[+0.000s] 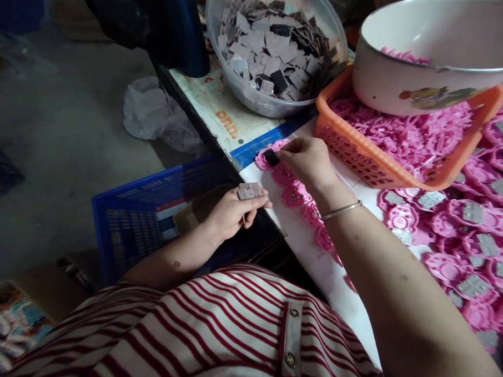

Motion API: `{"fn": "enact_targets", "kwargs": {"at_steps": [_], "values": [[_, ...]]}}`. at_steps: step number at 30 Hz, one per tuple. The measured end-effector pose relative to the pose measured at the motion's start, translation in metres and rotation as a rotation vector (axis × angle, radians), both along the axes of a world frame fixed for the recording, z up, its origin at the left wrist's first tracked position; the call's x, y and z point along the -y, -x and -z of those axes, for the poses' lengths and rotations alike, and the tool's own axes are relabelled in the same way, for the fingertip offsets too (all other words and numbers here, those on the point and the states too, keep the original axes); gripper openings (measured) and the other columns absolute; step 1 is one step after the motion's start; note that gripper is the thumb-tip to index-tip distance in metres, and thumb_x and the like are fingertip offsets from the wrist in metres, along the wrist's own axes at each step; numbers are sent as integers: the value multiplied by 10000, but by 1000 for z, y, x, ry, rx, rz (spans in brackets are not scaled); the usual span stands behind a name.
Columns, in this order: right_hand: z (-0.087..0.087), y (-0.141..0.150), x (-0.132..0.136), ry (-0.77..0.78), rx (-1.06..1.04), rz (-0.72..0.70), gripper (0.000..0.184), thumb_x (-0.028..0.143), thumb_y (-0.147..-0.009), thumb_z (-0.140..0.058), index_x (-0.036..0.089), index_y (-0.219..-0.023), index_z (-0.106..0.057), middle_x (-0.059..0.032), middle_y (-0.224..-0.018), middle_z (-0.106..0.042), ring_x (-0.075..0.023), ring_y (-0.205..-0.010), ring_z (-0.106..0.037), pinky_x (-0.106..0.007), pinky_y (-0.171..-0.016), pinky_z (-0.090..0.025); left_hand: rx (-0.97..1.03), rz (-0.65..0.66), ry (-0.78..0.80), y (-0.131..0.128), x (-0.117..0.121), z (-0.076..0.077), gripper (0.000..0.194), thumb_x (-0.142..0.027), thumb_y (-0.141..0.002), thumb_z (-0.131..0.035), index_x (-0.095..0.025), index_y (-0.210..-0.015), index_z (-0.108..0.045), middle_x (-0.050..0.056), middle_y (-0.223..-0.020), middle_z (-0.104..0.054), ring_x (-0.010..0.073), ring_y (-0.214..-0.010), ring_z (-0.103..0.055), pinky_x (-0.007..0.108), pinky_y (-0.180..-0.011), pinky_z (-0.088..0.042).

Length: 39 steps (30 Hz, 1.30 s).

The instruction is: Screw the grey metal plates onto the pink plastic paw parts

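Note:
My left hand is closed around a few small grey rectangular plates, held in front of the table edge. Over the table my right hand is in a pinch, its fingertips at the edge of a small black rectangular plate. That plate lies on a pink moulded plastic part, the farthest in a row. More pink parts run along the table edge toward me, partly hidden by my right forearm.
A clear tub of grey and dark plates stands at the back. Right of it, an enamel basin rests on an orange basket of pink pieces. Pink parts with grey plates pile up at right. A blue crate sits below the table.

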State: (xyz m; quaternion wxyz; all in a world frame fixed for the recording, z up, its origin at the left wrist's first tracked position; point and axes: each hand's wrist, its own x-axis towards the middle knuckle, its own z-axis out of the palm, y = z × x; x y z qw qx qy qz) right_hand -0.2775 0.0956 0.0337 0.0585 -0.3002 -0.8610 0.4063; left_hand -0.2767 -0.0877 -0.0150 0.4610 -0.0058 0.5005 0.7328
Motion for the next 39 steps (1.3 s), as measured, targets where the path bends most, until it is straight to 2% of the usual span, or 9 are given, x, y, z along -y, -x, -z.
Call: {"fn": "enact_targets", "kwargs": {"at_steps": [5, 9, 14, 19, 22, 26, 30, 34, 39], "values": [[-20, -28, 16, 229, 18, -242, 169, 308, -780, -692, 144, -802, -724, -6, -678, -662, -89, -595, -502, -250, -610, -411, -42, 56, -27, -2, -4, -1, 344, -326, -663, -846, -121, -860, -653, 44, -710, -725, 33, -355, -441, 139, -306, -312], [-21, -44, 24, 432, 45, -407, 104, 265, -762, -706, 164, -768, -731, -8, -649, -679, -94, -548, -551, -239, -560, -433, -58, 118, -38, -5, -6, -2, 348, -309, -615, -883, -125, -757, -624, 17, -640, -679, 33, -334, -421, 154, -296, -298], [-20, -55, 23, 524, -4, -374, 263, 413, -772, -706, 157, -710, -688, 3, -562, -630, -89, -508, -523, -245, -550, -424, -61, 99, -41, -9, -5, -4, 398, -410, -658, -875, -149, -773, -597, -11, -672, -652, 32, -353, -423, 156, -295, -299], [-23, -68, 21, 579, -47, -196, 342, 473, -729, -750, 135, -733, -701, 2, -585, -640, -49, -479, -393, -233, -494, -306, -61, 28, -41, -9, -7, -9, 495, -501, -625, -885, -158, -846, -604, -31, -676, -640, 34, -370, -431, 144, -299, -309], [-20, -74, 20, 611, -59, -178, 297, 420, -714, -754, 130, -765, -716, -38, -668, -701, -74, -540, -481, -234, -532, -362, -54, 15, -37, -9, -10, -12, 513, -482, -633, -886, -140, -919, -633, 5, -741, -690, 26, -373, -433, 138, -303, -304], [-13, -73, 12, 546, -166, -81, 208, 319, -718, -722, 135, -814, -717, -36, -724, -708, -98, -625, -541, -252, -620, -433, -45, -3, -42, -9, -11, -13, 481, -437, -665, -875, -139, -961, -641, 25, -770, -718, 24, -382, -443, 131, -320, -314], [-6, -63, -4, 277, -186, 53, 119, 214, -702, -688, 120, -765, -725, -19, -679, -673, -81, -572, -483, -250, -566, -375, -34, 34, -44, -11, -10, -11, 483, -426, -663, -876, -133, -971, -647, 43, -779, -733, 23, -378, -437, 129, -318, -312], [2, -54, -10, 178, -117, 47, 64, 164, -667, -676, 119, -654, -719, -2, -545, -614, -78, -522, -442, -254, -536, -331, -16, 66, -18, -15, -8, -8, 464, -418, -682, -860, -136, -980, -645, 51, -804, -743, 23, -371, -436, 133, -312, -306], [7, -45, -2, 126, -74, 45, 62, 165, -672, -674, 123, -633, -699, -7, -526, -611, -81, -508, -446, -256, -531, -326, -28, 92, -5, -14, -8, -7, 424, -426, -685, -854, -128, -892, -636, 64, -811, -745, 23, -367, -434, 140, -307, -311]]}}
